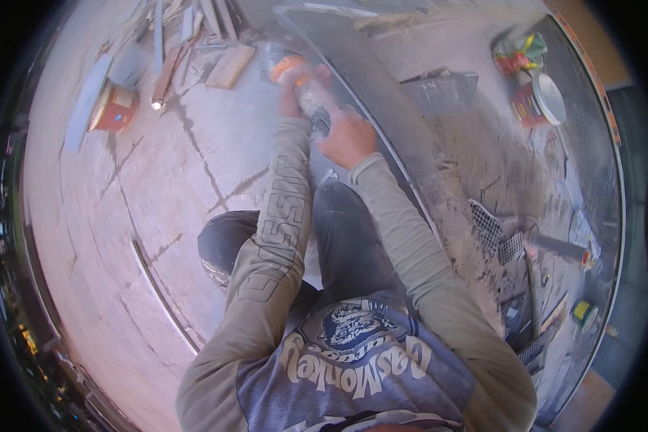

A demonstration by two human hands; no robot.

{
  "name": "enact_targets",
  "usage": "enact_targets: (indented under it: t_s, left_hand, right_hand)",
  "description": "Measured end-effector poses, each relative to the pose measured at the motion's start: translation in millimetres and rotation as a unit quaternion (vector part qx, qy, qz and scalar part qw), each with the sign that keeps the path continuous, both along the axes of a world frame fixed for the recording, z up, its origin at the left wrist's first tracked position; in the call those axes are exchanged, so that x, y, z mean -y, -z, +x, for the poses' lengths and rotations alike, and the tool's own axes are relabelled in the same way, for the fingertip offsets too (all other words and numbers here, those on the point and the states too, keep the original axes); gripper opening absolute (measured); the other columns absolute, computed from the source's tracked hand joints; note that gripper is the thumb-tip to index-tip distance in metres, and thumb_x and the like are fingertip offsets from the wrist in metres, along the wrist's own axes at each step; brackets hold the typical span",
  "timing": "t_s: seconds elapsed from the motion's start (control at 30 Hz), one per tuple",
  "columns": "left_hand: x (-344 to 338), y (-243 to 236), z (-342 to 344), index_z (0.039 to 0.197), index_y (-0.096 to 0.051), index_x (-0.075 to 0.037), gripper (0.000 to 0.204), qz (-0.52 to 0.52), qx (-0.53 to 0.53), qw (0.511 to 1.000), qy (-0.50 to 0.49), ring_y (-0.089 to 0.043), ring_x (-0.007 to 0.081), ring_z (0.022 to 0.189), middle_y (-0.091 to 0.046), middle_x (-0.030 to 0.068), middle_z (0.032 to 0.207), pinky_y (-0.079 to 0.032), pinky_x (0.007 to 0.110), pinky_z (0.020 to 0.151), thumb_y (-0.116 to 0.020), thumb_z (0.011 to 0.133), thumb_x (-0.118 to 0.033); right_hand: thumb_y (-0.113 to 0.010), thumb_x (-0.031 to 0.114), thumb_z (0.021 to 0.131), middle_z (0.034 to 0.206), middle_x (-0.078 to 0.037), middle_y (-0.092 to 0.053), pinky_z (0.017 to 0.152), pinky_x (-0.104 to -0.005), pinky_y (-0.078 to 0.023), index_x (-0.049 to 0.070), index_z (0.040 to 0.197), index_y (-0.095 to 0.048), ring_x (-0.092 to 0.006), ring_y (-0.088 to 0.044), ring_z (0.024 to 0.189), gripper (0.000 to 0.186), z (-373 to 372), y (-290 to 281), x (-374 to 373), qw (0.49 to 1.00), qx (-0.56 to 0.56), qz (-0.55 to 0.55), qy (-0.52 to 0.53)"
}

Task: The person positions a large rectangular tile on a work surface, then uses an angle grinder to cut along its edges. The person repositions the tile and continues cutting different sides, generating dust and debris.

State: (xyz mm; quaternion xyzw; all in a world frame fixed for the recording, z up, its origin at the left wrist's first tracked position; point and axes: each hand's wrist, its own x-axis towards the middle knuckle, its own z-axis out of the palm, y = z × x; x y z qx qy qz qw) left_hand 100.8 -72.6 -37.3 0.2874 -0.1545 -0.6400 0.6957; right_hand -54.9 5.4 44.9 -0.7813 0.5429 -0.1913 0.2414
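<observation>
Left hand (289,99) closes around the far, orange part of a blurred power tool (312,97), its arm (289,187) stretched nearly straight ahead. The right hand (349,137) grips the near end, its forearm (392,205) slanting in from the right. The tool is held beyond the knees (336,209), left of a long straight edge (389,144) along the floor (216,158).

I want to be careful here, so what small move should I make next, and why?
I'd perhaps lift the power tool slightly and look beneath it. Your left hand is near its orange band and your right hand grips its rear, but its front end is blurred, so I can't tell whether it touches the floor.
</observation>
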Motion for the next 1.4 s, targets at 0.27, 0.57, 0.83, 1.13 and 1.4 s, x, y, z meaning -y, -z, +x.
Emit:
enact_targets:
  t_s: [0.27, 0.57, 0.83, 1.13, 1.4]
  left_hand:
    - [-17, -43, 29, 0.115, -0.061, 0.011, 0.056, -0.051, 0.043, 0.998, 0.001, -0.065, 0.0365, 0.105, -0.067, 0.0256, 0.117, -0.05, 0.05, 0.102, -0.069, 0.083, -0.034]
    - [32, -124, 18, 0.118, -0.054, 0.006, 0.05, -0.089, -0.154, 0.984, 0.015, -0.061, 0.0438, 0.115, -0.06, 0.0277, 0.12, -0.047, 0.063, 0.102, -0.068, 0.08, -0.025]
    - [56, -161, 39, 0.138, -0.049, 0.006, 0.067, -0.084, -0.143, 0.982, 0.09, -0.061, 0.0461, 0.12, -0.06, 0.0305, 0.129, -0.041, 0.071, 0.104, -0.063, 0.082, -0.028]
    - [97, -130, 29, 0.142, -0.05, 0.005, 0.069, -0.075, -0.084, 0.993, 0.028, -0.054, 0.047, 0.133, -0.06, 0.0287, 0.138, -0.036, 0.07, 0.11, -0.06, 0.085, -0.033]
    - [82, -124, -33, 0.143, -0.04, 0.008, 0.071, -0.048, -0.122, 0.98, 0.148, -0.057, 0.0469, 0.127, -0.059, 0.0294, 0.133, -0.039, 0.068, 0.11, -0.064, 0.085, -0.025]
  right_hand:
    - [-0.082, 0.03, 0.069, 0.11, -0.016, -0.074, 0.088, -0.051, -0.056, 0.026, 0.151, -0.047, -0.0342, -0.073, 0.102, 0.09, -15, -56, -7, 0.995, 0.024, -0.047, -0.084]
    - [-0.075, 0.045, 0.077, 0.114, -0.018, -0.074, 0.085, -0.0473, -0.057, 0.017, 0.142, -0.061, -0.0357, -0.073, 0.099, 0.072, -140, -130, 5, 0.99, -0.033, -0.118, -0.063]
    - [-0.067, 0.04, 0.094, 0.109, -0.015, -0.076, 0.094, -0.0455, -0.056, 0.022, 0.114, -0.078, -0.0341, -0.072, 0.103, 0.03, -420, -96, -41, 0.914, -0.293, -0.029, 0.279]
    - [-0.065, 0.027, 0.081, 0.096, -0.027, -0.074, 0.083, -0.0491, -0.058, 0.001, 0.095, -0.078, -0.0403, -0.073, 0.092, 0.032, -681, -84, -144, 0.796, -0.473, -0.162, 0.341]
    - [-0.071, 0.028, 0.077, 0.095, -0.026, -0.073, 0.085, -0.0499, -0.057, 0.001, 0.094, -0.077, -0.0396, -0.073, 0.091, 0.032, -684, -69, -138, 0.831, -0.325, -0.084, 0.443]
